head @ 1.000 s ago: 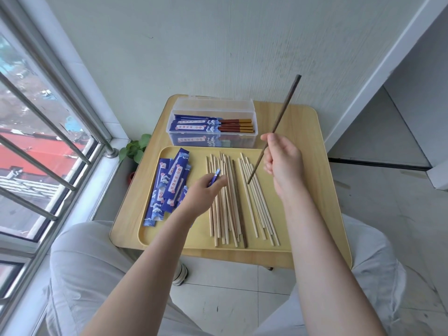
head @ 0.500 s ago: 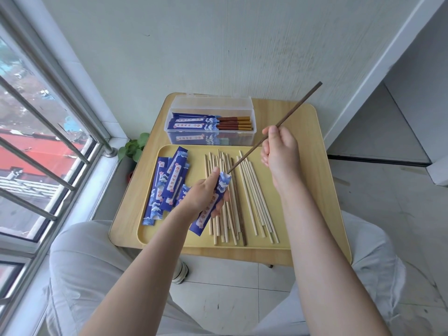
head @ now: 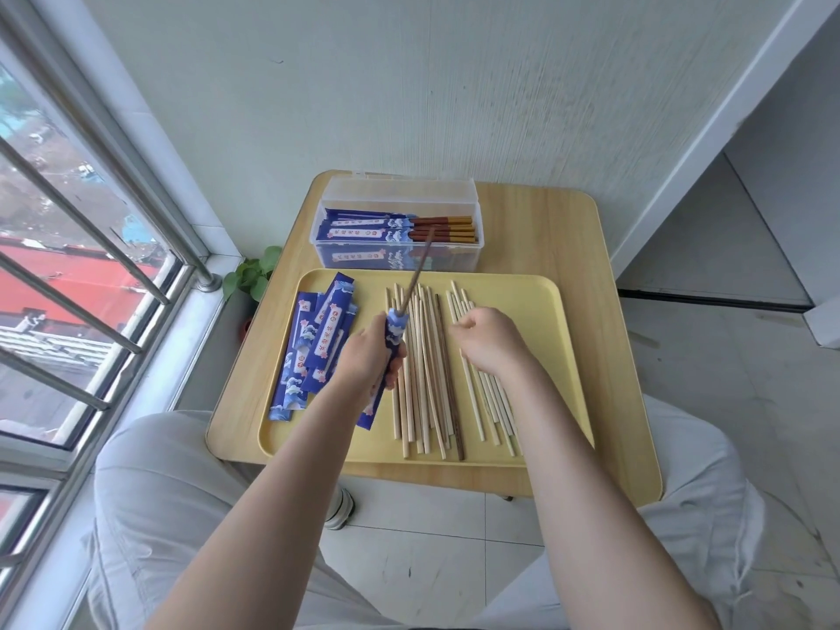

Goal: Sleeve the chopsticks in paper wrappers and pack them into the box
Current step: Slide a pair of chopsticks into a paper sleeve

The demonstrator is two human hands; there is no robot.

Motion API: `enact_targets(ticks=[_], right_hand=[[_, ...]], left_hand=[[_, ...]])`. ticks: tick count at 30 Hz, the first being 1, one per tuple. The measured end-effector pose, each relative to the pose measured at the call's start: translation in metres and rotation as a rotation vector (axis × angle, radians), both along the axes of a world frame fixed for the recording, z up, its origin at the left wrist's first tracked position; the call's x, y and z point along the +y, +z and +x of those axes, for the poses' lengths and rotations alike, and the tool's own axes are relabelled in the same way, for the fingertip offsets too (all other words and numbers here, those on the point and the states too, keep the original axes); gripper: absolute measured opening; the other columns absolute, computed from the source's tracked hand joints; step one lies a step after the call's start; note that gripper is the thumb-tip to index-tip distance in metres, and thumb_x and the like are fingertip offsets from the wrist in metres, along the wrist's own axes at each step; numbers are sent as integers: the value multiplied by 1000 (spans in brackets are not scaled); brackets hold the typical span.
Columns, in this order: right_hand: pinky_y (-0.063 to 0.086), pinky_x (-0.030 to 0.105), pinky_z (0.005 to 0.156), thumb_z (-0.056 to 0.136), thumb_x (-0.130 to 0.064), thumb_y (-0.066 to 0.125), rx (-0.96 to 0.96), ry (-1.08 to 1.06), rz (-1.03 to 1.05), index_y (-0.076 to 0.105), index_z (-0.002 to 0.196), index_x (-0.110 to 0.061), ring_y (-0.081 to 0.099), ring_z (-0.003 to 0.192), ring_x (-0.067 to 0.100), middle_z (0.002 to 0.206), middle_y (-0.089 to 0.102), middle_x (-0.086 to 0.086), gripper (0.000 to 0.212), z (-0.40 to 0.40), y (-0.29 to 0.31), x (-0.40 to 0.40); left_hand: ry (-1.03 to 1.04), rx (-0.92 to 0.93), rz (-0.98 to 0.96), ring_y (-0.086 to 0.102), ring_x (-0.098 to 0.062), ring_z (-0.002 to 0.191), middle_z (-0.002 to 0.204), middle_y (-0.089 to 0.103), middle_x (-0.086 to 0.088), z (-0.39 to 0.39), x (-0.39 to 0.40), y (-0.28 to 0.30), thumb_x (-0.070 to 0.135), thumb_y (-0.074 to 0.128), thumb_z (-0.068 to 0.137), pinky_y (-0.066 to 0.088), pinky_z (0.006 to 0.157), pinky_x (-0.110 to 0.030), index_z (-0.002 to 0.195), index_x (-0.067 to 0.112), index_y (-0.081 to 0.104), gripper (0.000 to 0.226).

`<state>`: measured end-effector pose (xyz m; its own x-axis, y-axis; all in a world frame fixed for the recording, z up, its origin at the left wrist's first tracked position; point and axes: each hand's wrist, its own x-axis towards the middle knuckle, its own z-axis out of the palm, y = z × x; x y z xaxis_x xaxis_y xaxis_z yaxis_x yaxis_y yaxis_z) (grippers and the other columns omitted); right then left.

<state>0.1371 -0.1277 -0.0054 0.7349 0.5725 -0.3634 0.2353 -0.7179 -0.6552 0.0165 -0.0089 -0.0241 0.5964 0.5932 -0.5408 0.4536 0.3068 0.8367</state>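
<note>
My left hand [head: 368, 361] grips a blue paper wrapper [head: 394, 331] with a dark brown chopstick [head: 416, 275] stuck in its top end; the chopstick points up toward the clear plastic box [head: 400, 261]. Several sleeved chopsticks lie in that box. My right hand [head: 491, 343] hovers over the pale loose chopsticks [head: 422, 402] on the yellow tray [head: 536, 320]; its fingers are loosely curled and I see nothing in them. One more dark chopstick [head: 450, 402] lies among the pale ones. Spare blue wrappers [head: 313, 352] are piled on the tray's left side.
The tray and box sit on a small wooden table [head: 545, 220] against a white wall. A barred window [head: 91, 266] runs along the left, with a small green plant [head: 254, 275] below the table's left edge. My knees flank the table's near edge.
My right hand slid the dark chopstick into the wrapper, let go of it and dropped down to the pale chopsticks. My left hand lifted the wrapper upright with the chopstick in it.
</note>
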Motion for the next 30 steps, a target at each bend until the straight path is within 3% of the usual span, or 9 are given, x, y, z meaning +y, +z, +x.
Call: enact_targets(ticks=[2,5,12,16,21,24,27,28,30], right_hand=[[30,26,49,94,-16,52,-109,53,-217,40,66,-14,40,53,21,64,43,3,31,-5,-10,1],[40,27,56,96,-16,55,-152,116,-392,47,73,-12,55,69,24,77,53,4,25,-21,-24,6],[45,29,68,96,-8,53,-185,155,-462,56,85,-12,57,83,26,90,57,4,12,-40,-22,15],[44,29,67,98,-11,53,-182,121,-450,62,100,-12,63,95,26,106,63,5,10,-48,-25,16],[45,30,65,95,-7,56,-201,70,-402,51,79,-13,61,85,25,103,65,6,18,-49,-28,16],[44,30,67,95,-2,55,-216,71,-369,61,105,-7,64,95,25,110,64,9,12,-51,-28,16],[42,29,58,95,0,55,-191,34,-286,38,142,-4,63,85,24,98,62,7,50,-52,-27,13],[40,28,52,94,0,55,-181,40,-246,34,144,-9,60,76,21,88,59,4,55,-51,-25,11],[37,28,45,91,-2,56,-151,47,-128,45,132,-21,53,60,16,76,55,1,47,-47,-16,6]], left_hand=[[64,-20,-124,44,-18,44,54,50,-6,-2,0,-1,49,32,105,41,52,-29,69,9,55,58],[58,-18,-149,46,-21,44,52,51,-6,-3,-1,-5,63,36,100,43,54,-30,72,9,56,64],[14,59,123,49,-18,39,47,53,-7,-4,-6,-9,69,50,91,47,51,-25,68,6,59,68],[64,48,130,44,-19,38,46,51,-6,-2,-9,-13,69,51,91,44,57,-30,64,7,59,68],[37,44,155,43,-20,38,45,49,-7,-4,-11,-17,60,47,96,41,56,-31,71,4,63,63],[22,22,150,42,-18,38,49,51,-7,-6,-12,-17,50,46,100,40,49,-28,80,3,67,55],[14,-8,161,44,-17,40,55,52,-7,-7,-12,-17,36,45,102,39,44,-25,98,8,69,37],[14,-22,166,44,-16,42,57,52,-7,-7,-12,-17,31,44,102,40,43,-26,103,12,68,31],[24,-52,177,46,-16,45,61,52,-6,-8,-12,-17,25,41,103,41,44,-27,110,18,65,26]])
